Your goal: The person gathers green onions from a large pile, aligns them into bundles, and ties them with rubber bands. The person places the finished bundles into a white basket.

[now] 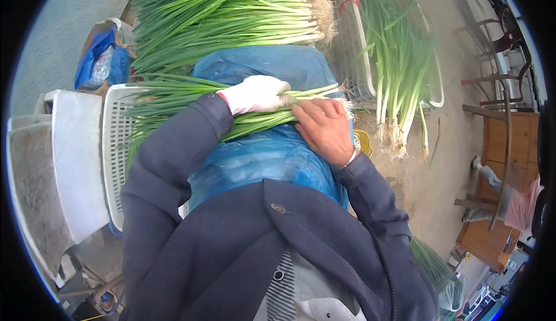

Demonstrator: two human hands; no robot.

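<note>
My left hand (258, 94), in a white glove, is closed on a bunch of green onions (185, 83) lying crosswise over blue plastic (255, 164) in front of me. My bare right hand (321, 127) has bent fingers on the white stems near the roots, just right of the glove. The bunch's leaves reach over a white slatted basket (119, 188) at the left. A large pile of green onions (231, 14) lies beyond, roots to the right.
A white crate (365, 78) with loose green onions (399, 54) stands at the right. At the left are white boxes (75, 164) and a blue bag (92, 60). Wooden furniture (509, 141) lines the far right. A bagged bundle of green onions (431, 274) sits at lower right.
</note>
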